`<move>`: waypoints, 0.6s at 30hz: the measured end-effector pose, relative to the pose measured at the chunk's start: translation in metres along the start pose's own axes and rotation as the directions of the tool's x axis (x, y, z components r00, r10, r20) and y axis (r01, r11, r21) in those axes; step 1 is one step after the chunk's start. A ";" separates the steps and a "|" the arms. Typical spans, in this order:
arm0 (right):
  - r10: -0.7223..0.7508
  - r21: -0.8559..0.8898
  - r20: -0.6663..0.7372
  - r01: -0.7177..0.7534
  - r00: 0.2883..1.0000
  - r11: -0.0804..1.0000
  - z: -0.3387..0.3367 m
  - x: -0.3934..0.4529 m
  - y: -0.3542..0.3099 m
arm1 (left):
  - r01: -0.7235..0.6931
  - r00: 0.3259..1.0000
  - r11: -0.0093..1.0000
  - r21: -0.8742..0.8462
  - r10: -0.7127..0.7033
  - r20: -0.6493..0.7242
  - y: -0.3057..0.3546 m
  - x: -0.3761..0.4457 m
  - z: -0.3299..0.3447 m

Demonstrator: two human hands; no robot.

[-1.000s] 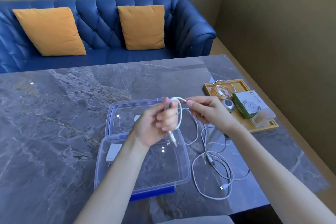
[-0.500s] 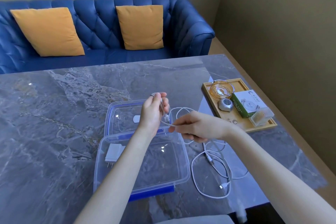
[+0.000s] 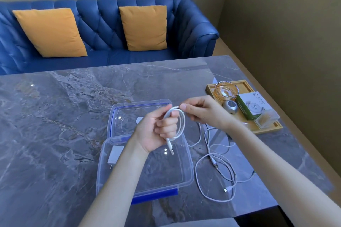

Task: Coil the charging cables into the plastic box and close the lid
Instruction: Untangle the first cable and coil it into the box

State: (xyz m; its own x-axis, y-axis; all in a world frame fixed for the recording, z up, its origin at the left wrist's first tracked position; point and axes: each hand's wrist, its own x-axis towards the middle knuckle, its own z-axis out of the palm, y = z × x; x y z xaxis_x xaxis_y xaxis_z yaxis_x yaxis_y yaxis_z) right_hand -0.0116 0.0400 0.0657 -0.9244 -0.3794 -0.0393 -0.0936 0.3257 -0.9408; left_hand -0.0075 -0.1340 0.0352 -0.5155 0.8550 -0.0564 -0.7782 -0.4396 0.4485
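My left hand (image 3: 159,131) grips a white charging cable (image 3: 181,125) wound into a loop, its USB plug hanging down over the clear plastic box (image 3: 188,175). My right hand (image 3: 203,112) pinches the same cable at the top of the loop, and the rest trails down to the table. The box stands open with a white charger plug (image 3: 115,154) inside at its left. Its clear blue-rimmed lid (image 3: 118,116) lies flat behind it. More white cable (image 3: 215,180) lies loose in loops on the table right of the box.
A wooden tray (image 3: 243,84) at the right table edge carries a glass ashtray (image 3: 226,90), a small grey round device (image 3: 229,107), a green-white carton (image 3: 251,106) and a clear box of toothpicks (image 3: 266,119). A blue sofa (image 3: 103,33) with two orange cushions stands behind the marble table (image 3: 46,125).
My right hand rose from low in front of the box to the top of the coil, adding a turn. My left hand turned and now shows a full loop with the plug hanging.
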 end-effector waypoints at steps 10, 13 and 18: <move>0.210 -0.083 0.132 -0.200 0.969 0.976 0.050 -0.014 0.031 | -0.444 0.880 0.871 -0.211 0.378 -0.288 0.009 0.005 -0.015; 0.296 -0.176 0.243 -0.258 0.924 0.950 0.056 -0.022 0.024 | -0.567 0.725 0.824 0.002 0.500 -0.474 0.011 0.010 -0.019; 0.309 -0.379 0.271 -0.194 0.911 0.905 0.052 -0.024 0.000 | -0.450 0.620 0.831 0.328 0.555 -0.554 0.002 0.016 -0.026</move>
State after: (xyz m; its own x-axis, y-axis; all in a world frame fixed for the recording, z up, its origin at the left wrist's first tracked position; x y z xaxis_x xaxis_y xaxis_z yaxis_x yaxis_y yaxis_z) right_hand 0.0296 0.0043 0.0488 -0.7711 -0.4800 -0.4183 -0.0449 0.6963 -0.7164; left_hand -0.0271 -0.1284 0.0118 -0.9504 0.1341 -0.2807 -0.2970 -0.6595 0.6906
